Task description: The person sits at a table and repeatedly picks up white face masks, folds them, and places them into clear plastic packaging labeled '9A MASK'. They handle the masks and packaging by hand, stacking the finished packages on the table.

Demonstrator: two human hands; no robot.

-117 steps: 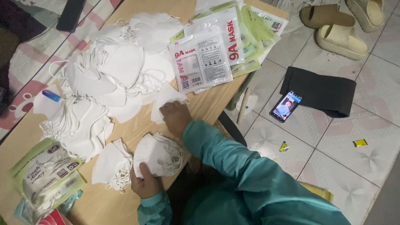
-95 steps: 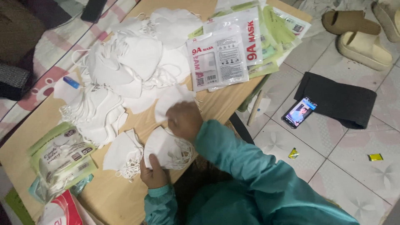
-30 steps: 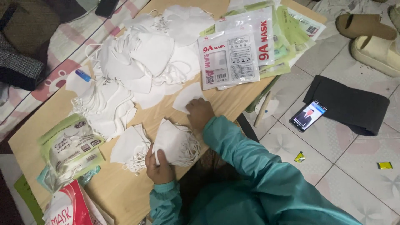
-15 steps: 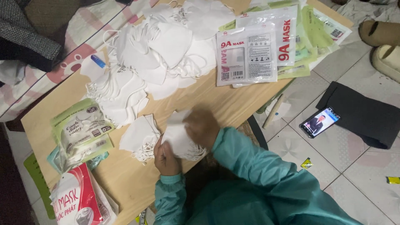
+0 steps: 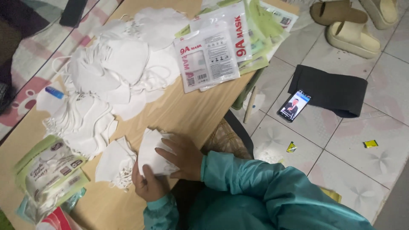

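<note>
Both hands meet over a small stack of white masks at the lower middle of the frame, on the near edge of a wooden table. The right hand lies flat on top of the stack with fingers spread, pressing rather than clasping. The left hand grips the stack's lower edge, thumb on top. Just left of the stack sits another folded white mask. A big loose heap of white masks fills the upper left, with printed mask packets at upper centre. Green-edged packets lie at the lower left. On the tiled floor at right, a lit phone rests beside a black cloth, with tan sandals above.
</note>
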